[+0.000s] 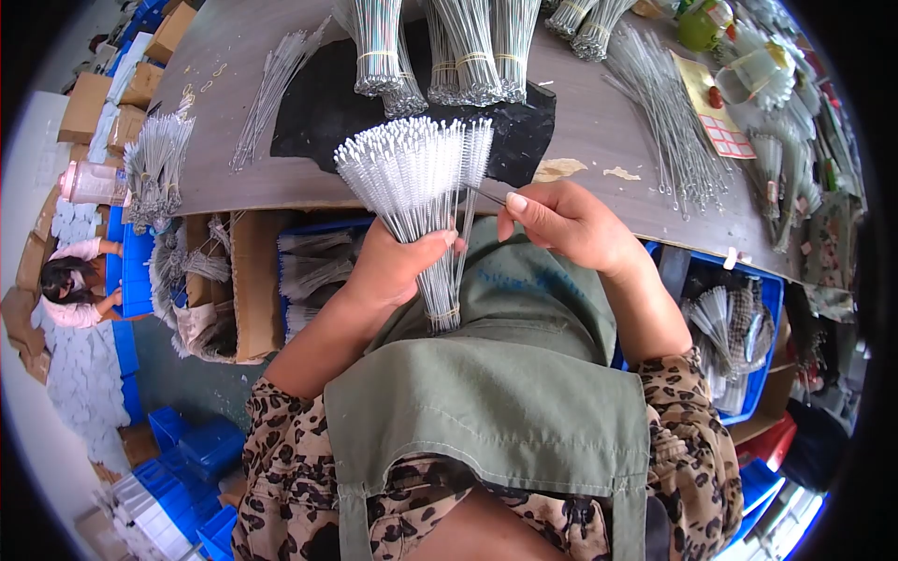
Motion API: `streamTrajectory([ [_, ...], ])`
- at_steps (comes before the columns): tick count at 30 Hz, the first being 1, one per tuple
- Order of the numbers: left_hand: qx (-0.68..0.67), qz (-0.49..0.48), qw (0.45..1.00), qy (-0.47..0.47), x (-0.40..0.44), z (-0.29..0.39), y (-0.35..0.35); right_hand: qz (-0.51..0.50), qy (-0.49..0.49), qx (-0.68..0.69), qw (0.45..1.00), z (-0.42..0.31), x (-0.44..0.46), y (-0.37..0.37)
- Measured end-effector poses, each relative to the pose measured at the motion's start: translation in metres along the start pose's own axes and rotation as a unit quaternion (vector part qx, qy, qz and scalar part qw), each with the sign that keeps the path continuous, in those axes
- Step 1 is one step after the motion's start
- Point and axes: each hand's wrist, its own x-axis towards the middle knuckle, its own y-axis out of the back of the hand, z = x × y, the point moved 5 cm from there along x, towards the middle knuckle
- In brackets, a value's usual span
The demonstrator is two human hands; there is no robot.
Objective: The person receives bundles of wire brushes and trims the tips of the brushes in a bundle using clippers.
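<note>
A bundle of thin wire brushes with white bristle tips fans out above the apron, bristles up, its wire ends gathered at the bottom. My left hand is wrapped round its wire stems. To the right, my right hand pinches a thin dark tool between thumb and fingers; its tip reaches the brushes at the bundle's right side. A few brushes there stand slightly apart from the rest. Behind the bundle, a black sheet lies on the table, with banded wire bundles on it.
The grey table holds loose wires at left, more wires and a yellow card at right. Blue bins and a cardboard box sit below its edge. Another person is at far left.
</note>
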Motion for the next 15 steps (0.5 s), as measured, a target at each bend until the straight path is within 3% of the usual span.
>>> streamTrajectory([
  [5, 0.005, 0.001, 1.000, -0.008, 0.000, 0.000, -0.001, 0.016, 0.005, -0.008, 1.000, -0.003, 0.003, 0.002],
  [9, -0.011, 0.016, 1.000, 0.008, 0.001, -0.003, 0.002, 0.150, 0.019, -0.047, 0.987, -0.012, 0.006, 0.026],
  [14, 0.011, -0.014, 1.000, -0.005, 0.005, 0.003, -0.006, 0.200, 0.317, -0.088, 0.923, -0.062, 0.040, 0.034],
  [15, -0.004, -0.024, 0.999, -0.021, 0.008, 0.008, -0.010, 0.186, 0.315, -0.078, 0.928, -0.067, 0.053, 0.034],
])
